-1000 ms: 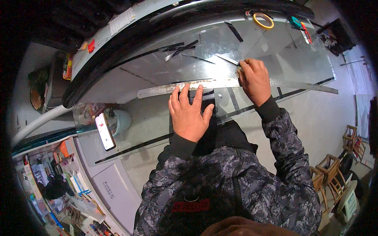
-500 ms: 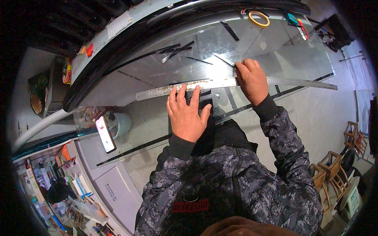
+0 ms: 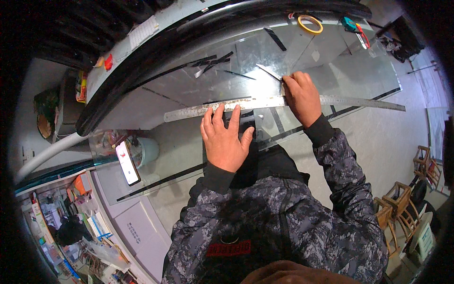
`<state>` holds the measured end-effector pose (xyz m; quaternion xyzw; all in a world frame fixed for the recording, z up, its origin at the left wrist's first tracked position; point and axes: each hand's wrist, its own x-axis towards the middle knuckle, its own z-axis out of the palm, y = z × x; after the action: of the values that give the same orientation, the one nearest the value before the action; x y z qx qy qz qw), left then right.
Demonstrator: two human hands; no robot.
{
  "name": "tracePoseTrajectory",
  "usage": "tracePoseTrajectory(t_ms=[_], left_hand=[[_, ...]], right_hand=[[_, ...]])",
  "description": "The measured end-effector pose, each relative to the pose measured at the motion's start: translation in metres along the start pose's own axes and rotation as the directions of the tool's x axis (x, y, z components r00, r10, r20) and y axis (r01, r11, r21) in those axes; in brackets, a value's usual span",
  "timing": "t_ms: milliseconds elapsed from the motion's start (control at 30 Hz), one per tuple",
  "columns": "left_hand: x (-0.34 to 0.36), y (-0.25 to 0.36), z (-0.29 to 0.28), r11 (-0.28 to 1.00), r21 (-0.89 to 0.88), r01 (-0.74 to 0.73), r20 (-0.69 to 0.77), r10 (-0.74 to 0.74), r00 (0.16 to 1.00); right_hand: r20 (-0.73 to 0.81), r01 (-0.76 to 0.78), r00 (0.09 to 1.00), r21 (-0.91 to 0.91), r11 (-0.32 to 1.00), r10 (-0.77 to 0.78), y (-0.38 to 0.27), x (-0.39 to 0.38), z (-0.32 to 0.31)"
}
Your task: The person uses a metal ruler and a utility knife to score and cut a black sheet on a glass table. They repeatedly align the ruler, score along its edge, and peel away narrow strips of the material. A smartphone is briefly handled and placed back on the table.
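Note:
A long, worn steel ruler [image 3: 352,102] lies across the glass tabletop [image 3: 340,57] in front of me. My left hand [image 3: 226,139] is open, its spread fingertips resting on the ruler's near edge. Under that part of the ruler, a thin edge of a black strip [image 3: 222,101] shows on the far side. My right hand [image 3: 302,97] is closed in a pinch around a slim cutter knife [image 3: 269,72], just right of the ruler's middle. The knife's light end points away to the left; the rest is hidden by my fingers.
Black strip offcuts [image 3: 215,64] lie on the glass beyond the ruler. A yellow tape roll [image 3: 310,24], a teal tape measure [image 3: 350,24] and a red-handled cutter [image 3: 363,38] sit at the far right. A lit phone [image 3: 126,163] lies left. Wooden chairs [image 3: 396,196] stand right.
Hardly anything differs. My right hand and the knife sit a touch nearer to me or the view has shifted slightly; the left hand stays on the ruler.

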<state>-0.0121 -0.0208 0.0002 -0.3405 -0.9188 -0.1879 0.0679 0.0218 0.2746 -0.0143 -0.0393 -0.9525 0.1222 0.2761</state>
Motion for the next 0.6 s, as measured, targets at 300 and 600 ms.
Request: tracePoseTrajectory(t_ms=[300,600], left_hand=[[0.0,0.0,-0.001,1.0,0.003,-0.01,-0.014,0.01,1.0],[0.0,0.001,-0.001,1.0,0.0,0.0,-0.018,0.0,1.0]], right_hand=[[0.01,0.017,1.0,-0.052,0.998,-0.017,0.008,0.011,0.008],[0.007,0.044,0.999,-0.003,0.999,-0.044,0.003,0.014,0.007]])
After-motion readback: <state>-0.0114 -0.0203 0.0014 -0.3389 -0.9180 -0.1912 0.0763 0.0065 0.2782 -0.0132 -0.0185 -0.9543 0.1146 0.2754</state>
